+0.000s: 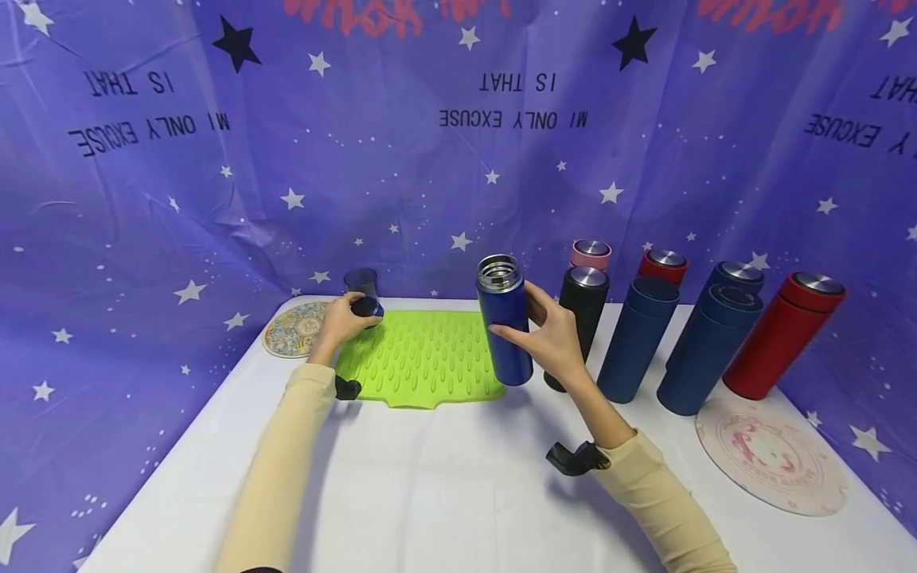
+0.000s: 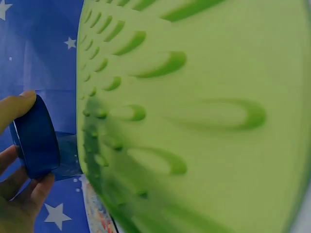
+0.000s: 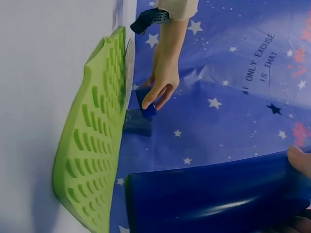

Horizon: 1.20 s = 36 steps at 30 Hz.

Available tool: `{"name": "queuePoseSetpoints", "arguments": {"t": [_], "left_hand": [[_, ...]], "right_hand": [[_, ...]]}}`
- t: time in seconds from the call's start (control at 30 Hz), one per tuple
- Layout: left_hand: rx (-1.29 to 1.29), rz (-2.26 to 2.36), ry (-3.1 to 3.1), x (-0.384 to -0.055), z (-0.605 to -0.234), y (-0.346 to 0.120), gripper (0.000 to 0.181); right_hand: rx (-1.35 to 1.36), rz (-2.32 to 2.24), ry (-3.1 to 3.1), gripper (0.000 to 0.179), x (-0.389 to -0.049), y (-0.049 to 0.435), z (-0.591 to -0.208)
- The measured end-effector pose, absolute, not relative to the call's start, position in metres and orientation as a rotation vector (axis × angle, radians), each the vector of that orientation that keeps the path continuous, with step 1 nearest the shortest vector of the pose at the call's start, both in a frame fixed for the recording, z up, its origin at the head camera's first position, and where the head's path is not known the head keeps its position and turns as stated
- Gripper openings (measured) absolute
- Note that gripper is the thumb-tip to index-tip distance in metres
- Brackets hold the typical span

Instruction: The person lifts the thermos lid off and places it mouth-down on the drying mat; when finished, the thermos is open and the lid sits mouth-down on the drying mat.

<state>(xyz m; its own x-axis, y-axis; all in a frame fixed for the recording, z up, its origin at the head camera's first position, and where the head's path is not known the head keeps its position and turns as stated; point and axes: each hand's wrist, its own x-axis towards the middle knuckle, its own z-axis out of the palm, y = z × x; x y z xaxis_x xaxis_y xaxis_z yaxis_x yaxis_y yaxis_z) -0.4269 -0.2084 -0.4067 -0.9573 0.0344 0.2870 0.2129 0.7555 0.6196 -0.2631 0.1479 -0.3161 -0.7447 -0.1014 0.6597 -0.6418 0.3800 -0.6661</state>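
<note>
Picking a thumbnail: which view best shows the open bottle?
Head view: the open bottle shows from steel mouth to base. Right wrist: only part of its body, mouth out of frame. Left wrist: nothing of it.

"What do we see the left hand (image 2: 22,201) holding?"
"A dark blue lid (image 2: 38,138), pinched near the ridged green mat (image 2: 218,80)."
"And what do we see behind?"
"Star-printed blue cloth (image 2: 43,60)."
</note>
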Motion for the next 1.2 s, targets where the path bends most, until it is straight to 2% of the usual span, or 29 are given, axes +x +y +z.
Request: {"name": "queuePoseSetpoints", "arguments": {"t": [0.27, 0.83, 1.2], "left_hand": [[-0.143, -1.038, -2.704, -0.44, -0.423, -0.208, 0.073], [-0.1, -0.94, -2.831, -0.449, -0.426, -0.208, 0.079], [-0.247, -1.038, -2.83, -0.43, -0.417, -0.219, 0.082]], "right_hand": [[0.617, 1.461, -2.056, 0.071, -0.271, 0.143, -0.322], [0.647, 1.531, -1.989, 0.07, -0.286, 0.135, -0.33], [0.629, 1.524, -1.972, 0.071, -0.292, 0.131, -0.331]]}}
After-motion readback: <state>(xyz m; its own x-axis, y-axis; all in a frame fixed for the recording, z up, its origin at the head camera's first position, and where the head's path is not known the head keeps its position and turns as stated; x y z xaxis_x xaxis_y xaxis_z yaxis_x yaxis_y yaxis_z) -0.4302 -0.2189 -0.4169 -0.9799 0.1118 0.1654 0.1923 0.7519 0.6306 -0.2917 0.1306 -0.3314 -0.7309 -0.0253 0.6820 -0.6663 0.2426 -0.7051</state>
